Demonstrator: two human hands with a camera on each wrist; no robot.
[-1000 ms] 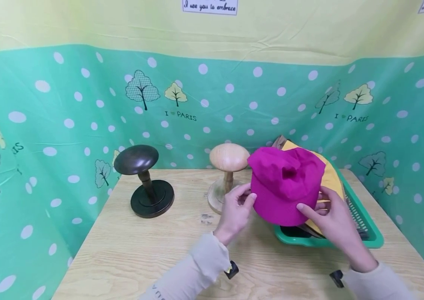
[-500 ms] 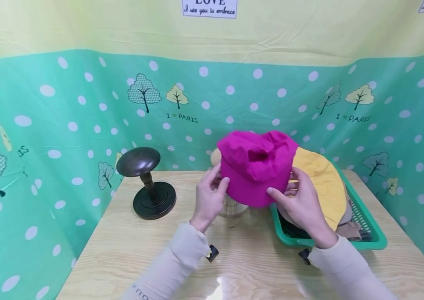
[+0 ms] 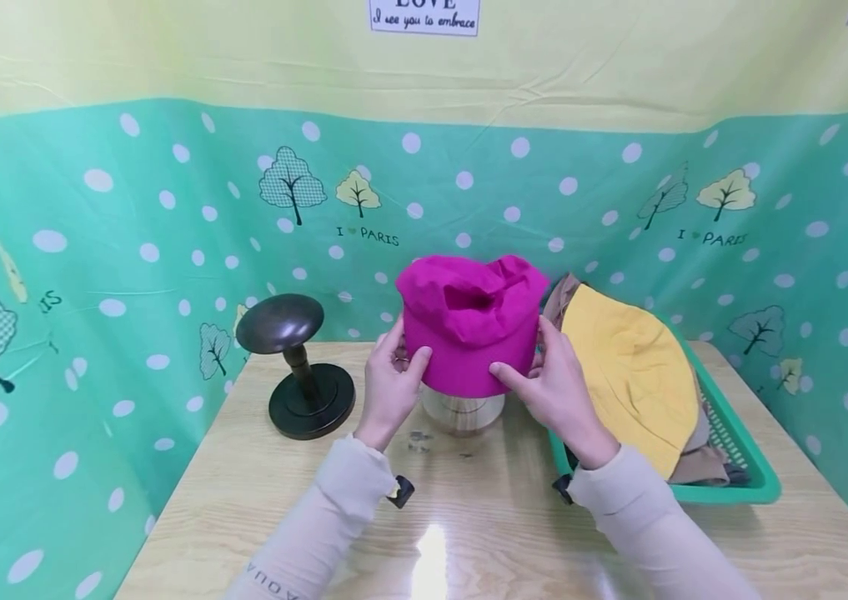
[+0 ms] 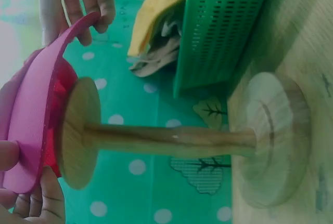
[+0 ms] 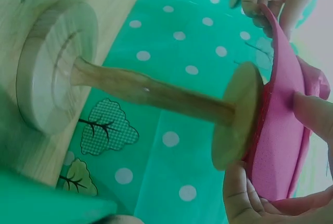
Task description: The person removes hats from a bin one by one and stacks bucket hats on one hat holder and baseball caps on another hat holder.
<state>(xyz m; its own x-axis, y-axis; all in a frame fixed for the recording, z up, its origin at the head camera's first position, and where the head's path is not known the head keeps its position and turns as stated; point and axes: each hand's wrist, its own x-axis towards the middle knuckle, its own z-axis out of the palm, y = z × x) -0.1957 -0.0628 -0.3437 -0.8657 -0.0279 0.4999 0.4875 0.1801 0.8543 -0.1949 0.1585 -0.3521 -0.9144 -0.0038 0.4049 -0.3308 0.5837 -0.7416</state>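
Observation:
My two hands hold a magenta cap (image 3: 469, 333) by its brim, one at each side, with the brim facing me. The left hand (image 3: 389, 383) pinches the left edge, thumb on top and fingers below. At the right edge, the right hand (image 3: 554, 392) pinches it the same way. The crown is crumpled, with a dent in its top. In both wrist views the cap sits right at the round top of a light wooden hat stand (image 4: 171, 140), overlapping it. From the head view that top is hidden behind the cap, and only the round base shows below.
To the left stands a dark hat stand (image 3: 296, 367) with a domed top. At the right, a green basket (image 3: 757, 483) holds a yellow hat (image 3: 626, 375) over brown and grey cloth items. A polka-dot curtain (image 3: 484, 192) hangs behind the wooden table (image 3: 243, 483).
Both hands have carried the magenta cap leftward, from over the basket to the light wooden stand. The yellow hat in the basket is now uncovered.

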